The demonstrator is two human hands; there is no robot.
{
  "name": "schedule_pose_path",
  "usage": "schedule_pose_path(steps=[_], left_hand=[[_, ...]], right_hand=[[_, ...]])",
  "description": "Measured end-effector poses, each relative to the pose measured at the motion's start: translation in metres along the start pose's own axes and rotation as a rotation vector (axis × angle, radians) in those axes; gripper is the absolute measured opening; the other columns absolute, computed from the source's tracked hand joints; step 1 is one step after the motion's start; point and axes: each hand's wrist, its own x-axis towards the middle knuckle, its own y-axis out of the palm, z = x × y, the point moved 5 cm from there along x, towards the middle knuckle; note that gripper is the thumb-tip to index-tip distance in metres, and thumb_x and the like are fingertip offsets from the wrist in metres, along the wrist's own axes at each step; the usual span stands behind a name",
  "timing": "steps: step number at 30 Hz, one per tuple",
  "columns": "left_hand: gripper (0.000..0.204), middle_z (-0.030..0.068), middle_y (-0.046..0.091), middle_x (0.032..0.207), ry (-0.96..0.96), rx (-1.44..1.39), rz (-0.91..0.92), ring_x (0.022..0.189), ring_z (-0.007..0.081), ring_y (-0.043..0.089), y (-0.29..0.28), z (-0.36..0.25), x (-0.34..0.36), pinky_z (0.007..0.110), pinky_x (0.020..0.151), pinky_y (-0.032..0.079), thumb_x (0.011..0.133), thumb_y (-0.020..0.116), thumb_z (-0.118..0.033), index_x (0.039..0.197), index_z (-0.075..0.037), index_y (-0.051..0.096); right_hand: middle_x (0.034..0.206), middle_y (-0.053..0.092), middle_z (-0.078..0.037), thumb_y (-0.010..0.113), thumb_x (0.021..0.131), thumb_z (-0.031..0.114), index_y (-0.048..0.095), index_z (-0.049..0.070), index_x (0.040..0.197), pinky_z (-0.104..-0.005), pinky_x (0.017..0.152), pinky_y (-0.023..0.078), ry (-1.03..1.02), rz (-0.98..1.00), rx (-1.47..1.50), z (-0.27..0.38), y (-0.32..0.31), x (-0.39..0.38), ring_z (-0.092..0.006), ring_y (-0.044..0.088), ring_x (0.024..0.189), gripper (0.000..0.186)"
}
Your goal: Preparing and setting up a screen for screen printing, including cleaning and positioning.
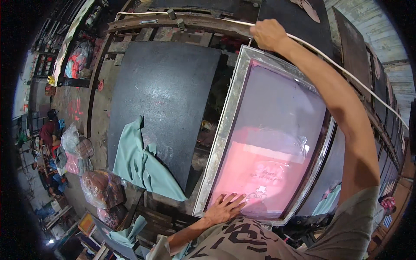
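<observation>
A large screen-printing frame with metal edges and a pink, see-through mesh lies tilted before me. Faint lettering and a small cartoon drawing show in its lower part. My left hand rests with fingers spread on the mesh near the frame's near left corner. At the far end, my right hand is closed at the long rail, over a white cable. What its fingers hold is hidden. Left of the frame, a green fabric piece lies rumpled on a dark flat board.
A rusty rail crosses the far side, with a wrench lying on it. Plastic-wrapped bundles sit on the floor at left. Farther left is a person in a maroon top. More dark boards stretch away beyond the rail.
</observation>
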Motion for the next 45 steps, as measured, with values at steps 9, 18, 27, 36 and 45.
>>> schedule_pose_path(steps=[9,18,27,36,45], left_hand=[[0.058,-0.0009,0.027,0.175,-0.027,0.060,-0.005,0.150,0.0299,0.040,0.022,0.005,-0.002,0.061,0.130,0.009,0.109,0.046,-0.050,0.163,-0.030,0.040],[0.048,0.0021,0.044,0.165,-0.036,0.128,-0.113,0.138,0.0300,0.044,-0.004,-0.006,0.004,0.054,0.114,0.028,0.099,0.063,-0.043,0.146,-0.032,0.063],[0.049,0.0039,0.047,0.162,0.047,0.171,-0.230,0.136,0.0328,0.045,-0.009,-0.017,0.001,0.054,0.112,0.029,0.094,0.068,-0.041,0.142,-0.030,0.067],[0.049,0.0012,0.047,0.162,0.043,0.207,-0.256,0.137,0.0328,0.045,-0.007,-0.021,-0.002,0.052,0.115,0.029,0.094,0.070,-0.038,0.142,-0.029,0.068],[0.063,0.0161,0.046,0.162,-0.406,0.258,-0.841,0.146,0.0383,0.042,-0.046,0.022,-0.040,0.055,0.121,0.028,0.099,0.069,-0.038,0.154,-0.013,0.054]], right_hand=[[0.089,0.077,-0.023,0.064,0.090,0.017,0.076,-0.003,0.097,-0.0462,0.074,0.062,0.138,-0.046,0.136,0.047,-0.098,-0.088,-0.0326,0.078,0.084,0.025],[0.090,0.071,-0.013,0.067,0.093,0.006,0.066,0.005,0.111,-0.0443,0.072,0.057,1.080,-0.046,0.833,0.254,-0.038,-0.502,-0.0336,0.070,0.076,0.018],[0.082,0.064,-0.011,0.080,0.090,0.021,0.064,0.005,0.098,-0.0450,0.067,0.053,1.380,-0.165,0.453,0.326,-0.041,-0.656,-0.0342,0.066,0.073,0.024],[0.103,0.067,-0.017,0.081,0.089,0.040,0.060,0.007,0.117,-0.0512,0.077,0.054,1.420,-0.164,0.332,0.325,-0.038,-0.657,-0.0408,0.069,0.093,0.048],[0.094,0.077,-0.023,0.074,0.093,0.053,0.068,0.006,0.124,-0.0525,0.079,0.057,1.554,-0.011,0.546,0.326,-0.020,-0.673,-0.0454,0.075,0.089,0.057]])
